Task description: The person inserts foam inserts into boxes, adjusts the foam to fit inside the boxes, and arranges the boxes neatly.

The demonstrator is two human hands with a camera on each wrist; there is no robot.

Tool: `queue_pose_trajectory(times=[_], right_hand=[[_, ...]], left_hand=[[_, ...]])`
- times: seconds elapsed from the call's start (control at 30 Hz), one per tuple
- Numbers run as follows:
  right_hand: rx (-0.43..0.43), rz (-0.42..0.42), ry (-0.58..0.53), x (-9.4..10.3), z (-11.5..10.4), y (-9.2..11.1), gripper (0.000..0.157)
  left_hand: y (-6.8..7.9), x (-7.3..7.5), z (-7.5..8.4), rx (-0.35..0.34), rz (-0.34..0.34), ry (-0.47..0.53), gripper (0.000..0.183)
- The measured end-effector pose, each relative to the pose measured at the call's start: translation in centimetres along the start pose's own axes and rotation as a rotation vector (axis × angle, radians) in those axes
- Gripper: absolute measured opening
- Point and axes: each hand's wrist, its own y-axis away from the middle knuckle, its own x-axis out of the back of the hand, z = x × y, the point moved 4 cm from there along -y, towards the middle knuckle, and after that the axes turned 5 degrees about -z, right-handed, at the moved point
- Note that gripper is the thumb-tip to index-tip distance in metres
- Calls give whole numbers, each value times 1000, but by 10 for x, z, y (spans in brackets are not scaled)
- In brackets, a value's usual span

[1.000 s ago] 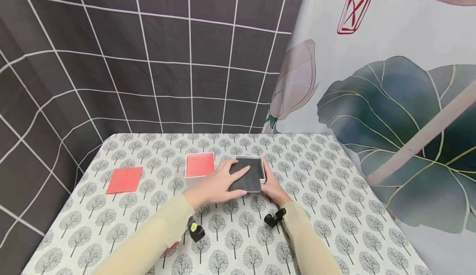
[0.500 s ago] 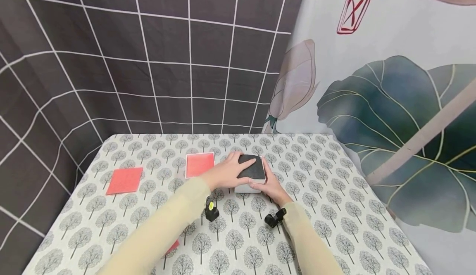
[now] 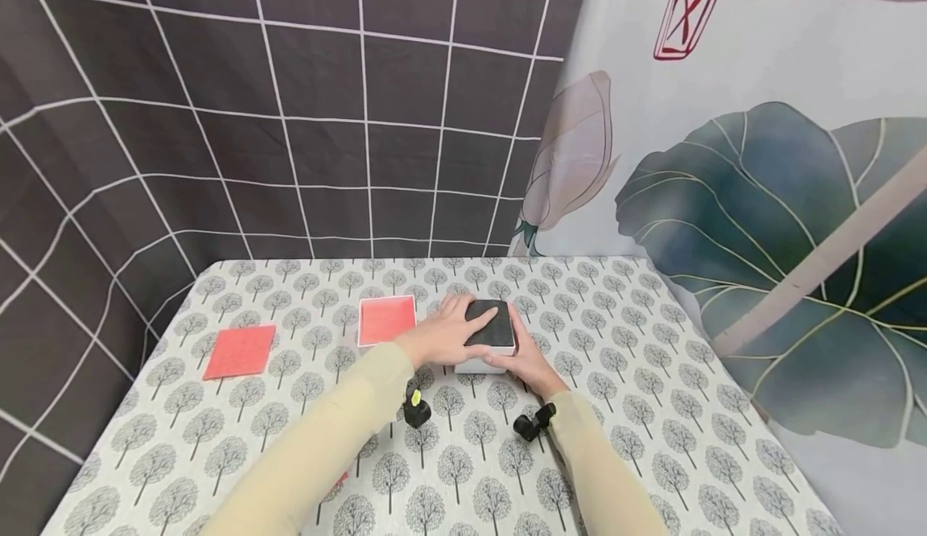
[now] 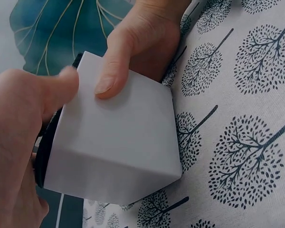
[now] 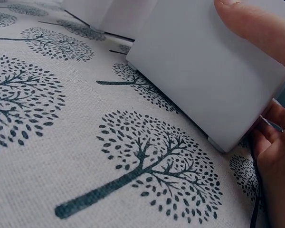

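My left hand [image 3: 443, 340] lies over a black square pad [image 3: 500, 329] on top of a white box [image 3: 478, 366]. Its thumb is at the pad's near edge, the other fingers spread across the top and toward the far left. In the left wrist view the pad's dark edge [image 4: 46, 152] bulges above the box rim. My right hand [image 3: 530, 364] grips the same box, thumb on the near wall and fingers along the right side. The right wrist view shows that box standing on the cloth. How deep the pad sits is hidden.
A second white box [image 3: 360, 341] with a red pad [image 3: 387, 320] stands to the left. Farther left a loose red square [image 3: 239, 352] lies on the tree-patterned tablecloth [image 3: 174, 439]. Another bit of red [image 3: 340, 480] shows beside my left sleeve. A dark gridded curtain [image 3: 304, 117] hangs behind.
The black pad has shifted back and up to line up with the box's top, my left hand moving with it. My right thumb now rests on the near wall. The last half second shows little motion.
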Motion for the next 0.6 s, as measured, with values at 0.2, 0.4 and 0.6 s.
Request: queue_pose_trajectory(times=[0.2,0.4,0.6], right_hand=[[7,4,-3,0,-1,0,106],[-5,-6,-12,-1,-3,-1,107],[-21,-11,1,-5,-21,3,107]], left_hand=[[-1,0,2,16,-7,25,61],[-3,-3,3,51,-17,75,57],[-4,-1,5,81,-30,83,56]])
